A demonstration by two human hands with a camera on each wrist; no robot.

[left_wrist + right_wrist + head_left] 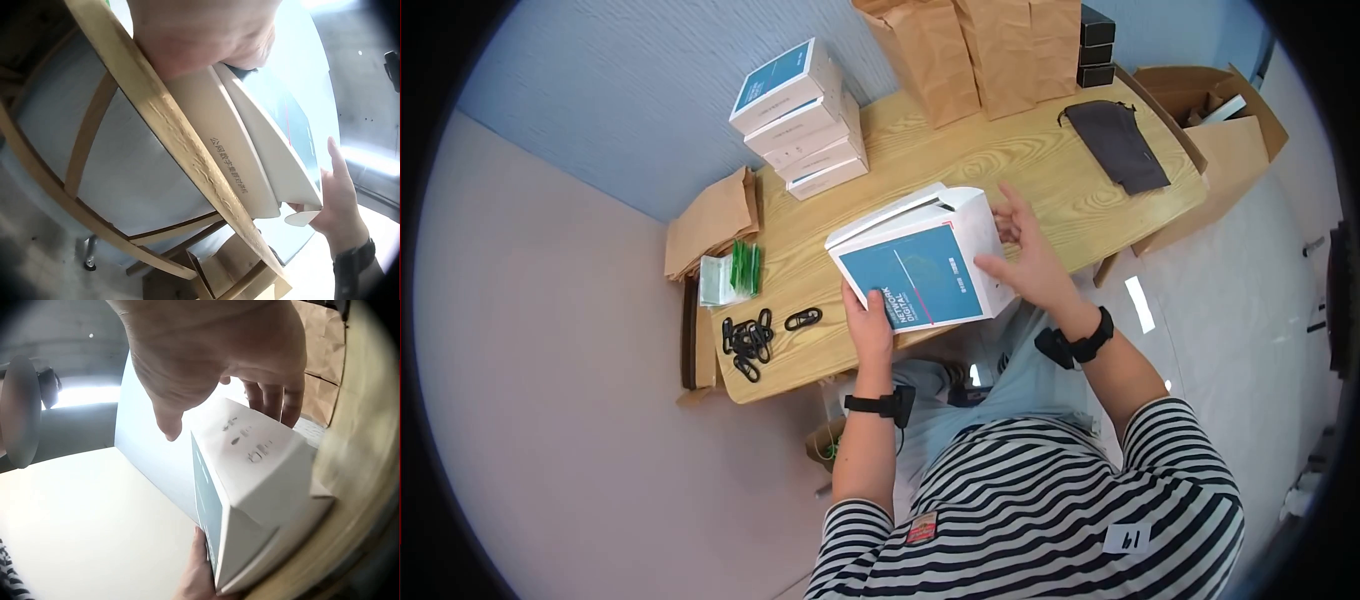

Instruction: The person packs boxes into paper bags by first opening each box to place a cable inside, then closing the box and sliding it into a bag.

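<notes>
A white box with a blue printed top (905, 280) is held tilted at the table's front edge. My left hand (868, 333) grips its near left part, thumb over the blue face. At the opposite end, my right hand (1032, 262) has its thumb and fingers spread. In the right wrist view that hand arches over the white end panel (256, 453), fingers along the far side. A gap shows along the box's upper edge, where the lid stands slightly lifted. A small white flap (302, 217) sticks out by the right hand in the left wrist view.
A stack of similar boxes (825, 130) stands at the back left. Brown paper bags (990, 60) and a grey pouch (1118, 145) are farther right. Black carabiner-like clips (747, 340), green packets (745, 268) and folded brown paper (715, 220) lie at left. A cardboard carton (1215, 165) adjoins the table.
</notes>
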